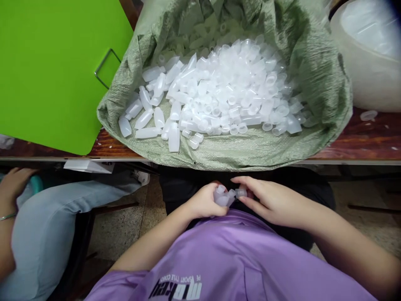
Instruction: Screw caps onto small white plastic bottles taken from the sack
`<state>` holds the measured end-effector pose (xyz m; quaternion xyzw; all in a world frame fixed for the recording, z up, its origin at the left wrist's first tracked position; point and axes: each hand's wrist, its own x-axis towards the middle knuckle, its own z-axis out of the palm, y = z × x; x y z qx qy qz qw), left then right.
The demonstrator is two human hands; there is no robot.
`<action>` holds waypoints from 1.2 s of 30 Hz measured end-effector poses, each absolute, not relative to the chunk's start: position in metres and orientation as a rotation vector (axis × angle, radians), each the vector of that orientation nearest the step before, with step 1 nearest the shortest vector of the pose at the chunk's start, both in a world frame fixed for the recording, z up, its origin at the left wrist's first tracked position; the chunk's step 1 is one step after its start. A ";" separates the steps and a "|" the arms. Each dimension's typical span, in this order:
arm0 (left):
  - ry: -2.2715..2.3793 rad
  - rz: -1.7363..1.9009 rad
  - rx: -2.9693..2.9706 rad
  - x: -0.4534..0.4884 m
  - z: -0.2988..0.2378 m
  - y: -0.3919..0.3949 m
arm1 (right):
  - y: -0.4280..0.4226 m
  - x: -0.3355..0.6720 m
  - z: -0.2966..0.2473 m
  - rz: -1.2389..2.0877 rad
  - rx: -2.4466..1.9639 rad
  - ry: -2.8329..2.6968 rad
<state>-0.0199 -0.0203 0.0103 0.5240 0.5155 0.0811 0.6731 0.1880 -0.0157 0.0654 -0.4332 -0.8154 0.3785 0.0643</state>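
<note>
My left hand (205,201) is closed around several small translucent white plastic bottles (223,196), held in my lap just below the table edge. My right hand (269,200) pinches one small clear plastic piece (240,192) against the bottles in the left hand. The two hands touch at the fingertips. Above them, a green woven sack (313,71) lies open on the wooden table and holds a large heap of the same white bottles (219,92).
A bright green board (46,71) with a metal handle covers the table's left part. A big white bag (369,62) stands at the right, with a loose clear cap (369,115) beside it. Another person's jeans-clad leg (56,217) and hand (12,182) are at the left.
</note>
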 end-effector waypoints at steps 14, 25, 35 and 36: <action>1.129 0.053 1.290 -0.005 0.000 -0.025 | -0.036 0.202 0.013 1.438 -1.241 -2.309; 1.228 -0.044 1.535 0.003 0.011 -0.014 | -0.038 0.203 0.002 1.320 -1.431 -2.235; 1.121 -0.020 1.488 0.004 0.019 -0.006 | -0.035 0.206 0.008 1.455 -1.342 -2.197; 1.099 -0.019 1.447 0.002 0.020 -0.004 | -0.035 0.208 0.009 1.459 -1.306 -2.198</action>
